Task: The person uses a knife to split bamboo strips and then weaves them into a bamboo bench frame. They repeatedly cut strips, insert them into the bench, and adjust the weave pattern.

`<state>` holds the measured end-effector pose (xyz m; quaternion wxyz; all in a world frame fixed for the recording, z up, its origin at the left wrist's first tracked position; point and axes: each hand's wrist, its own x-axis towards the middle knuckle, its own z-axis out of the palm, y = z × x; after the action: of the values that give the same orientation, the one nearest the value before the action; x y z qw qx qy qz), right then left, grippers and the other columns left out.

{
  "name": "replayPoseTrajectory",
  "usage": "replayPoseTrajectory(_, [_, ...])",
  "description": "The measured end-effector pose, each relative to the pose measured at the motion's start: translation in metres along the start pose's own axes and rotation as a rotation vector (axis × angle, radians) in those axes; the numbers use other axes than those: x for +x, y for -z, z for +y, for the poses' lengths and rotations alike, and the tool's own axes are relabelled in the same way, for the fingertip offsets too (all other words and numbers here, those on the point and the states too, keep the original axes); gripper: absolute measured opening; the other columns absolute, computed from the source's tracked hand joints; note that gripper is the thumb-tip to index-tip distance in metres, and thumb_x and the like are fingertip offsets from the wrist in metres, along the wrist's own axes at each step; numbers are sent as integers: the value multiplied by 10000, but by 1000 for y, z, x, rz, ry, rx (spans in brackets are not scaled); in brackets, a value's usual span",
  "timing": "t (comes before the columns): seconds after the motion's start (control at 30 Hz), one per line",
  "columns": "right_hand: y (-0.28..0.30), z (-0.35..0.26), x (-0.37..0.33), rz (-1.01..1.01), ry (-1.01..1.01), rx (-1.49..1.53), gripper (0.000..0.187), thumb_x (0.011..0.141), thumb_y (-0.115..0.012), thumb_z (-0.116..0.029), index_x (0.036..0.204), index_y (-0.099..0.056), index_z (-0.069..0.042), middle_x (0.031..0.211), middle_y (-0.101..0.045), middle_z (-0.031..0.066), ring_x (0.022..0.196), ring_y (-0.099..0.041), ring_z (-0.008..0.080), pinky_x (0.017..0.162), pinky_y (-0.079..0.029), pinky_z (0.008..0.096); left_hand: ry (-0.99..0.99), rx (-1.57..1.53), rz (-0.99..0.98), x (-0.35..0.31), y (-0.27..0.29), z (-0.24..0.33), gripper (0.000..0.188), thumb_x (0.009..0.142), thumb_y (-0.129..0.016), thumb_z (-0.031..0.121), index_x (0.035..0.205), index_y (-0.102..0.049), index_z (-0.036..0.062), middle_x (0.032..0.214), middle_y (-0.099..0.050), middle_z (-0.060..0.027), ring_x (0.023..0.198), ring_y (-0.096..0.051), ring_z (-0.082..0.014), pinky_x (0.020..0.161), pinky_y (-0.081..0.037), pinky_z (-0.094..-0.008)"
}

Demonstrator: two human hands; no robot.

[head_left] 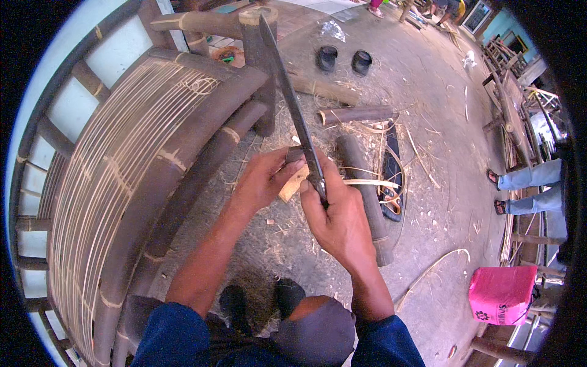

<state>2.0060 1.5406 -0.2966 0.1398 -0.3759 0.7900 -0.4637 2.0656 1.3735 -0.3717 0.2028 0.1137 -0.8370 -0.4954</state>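
My right hand (337,214) grips the handle of a long dark knife (292,101), whose blade points up and away from me. My left hand (264,177) holds a short pale piece of bamboo (293,184) right against the blade near the handle. Both hands meet in the middle of the view, above a dusty ground strewn with shavings. My knees in dark blue cloth (318,336) show at the lower edge.
A curved bamboo bench (140,183) with a slatted seat fills the left side. Bamboo poles (361,177), thin split strips (373,182) and two black rings (344,59) lie on the ground ahead. A pink bag (501,295) sits at the right. Another person's legs (526,183) stand at the right.
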Motion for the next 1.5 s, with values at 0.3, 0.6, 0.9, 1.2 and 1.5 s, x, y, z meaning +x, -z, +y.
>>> replayPoseTrajectory(0.3, [12,2,0,82,106,-29,512,949,-593,-101,1423,-454,32,740,-638,274,669,-681,424,602,-508,466,-38,198,-26,9,1,17,304,943,-682,250,1123,-671,5,905,-705,-201,836,-715,-326,731,-540,-381])
replayPoseTrajectory(0.6, [10,16,11,103,124,-88,487,960,-605,-135,1408,-479,11,681,-624,267,649,-664,447,595,-499,466,-176,176,420,10,18,46,225,875,-720,87,1080,-644,32,951,-720,-134,853,-724,-243,756,-560,-356])
replayPoseTrajectory(0.9, [-38,71,24,-37,-5,-161,510,904,-636,-153,1370,-480,-15,739,-659,297,678,-663,485,635,-530,571,-224,192,244,22,12,39,263,869,-728,94,1094,-625,4,917,-657,-109,803,-683,-220,713,-556,-334])
replayPoseTrajectory(1.2, [-13,100,39,33,136,-463,264,919,-656,-187,1047,-550,18,727,-649,281,712,-662,479,625,-518,556,-299,323,190,45,0,34,192,908,-708,137,985,-618,-14,914,-644,-173,794,-669,-367,674,-521,-442])
replayPoseTrajectory(1.5, [-49,138,43,-181,-51,-420,285,926,-645,-217,1018,-543,32,753,-648,321,730,-659,502,672,-533,574,-223,278,209,52,7,31,220,898,-721,154,954,-595,-17,867,-628,-190,727,-623,-374,629,-487,-426])
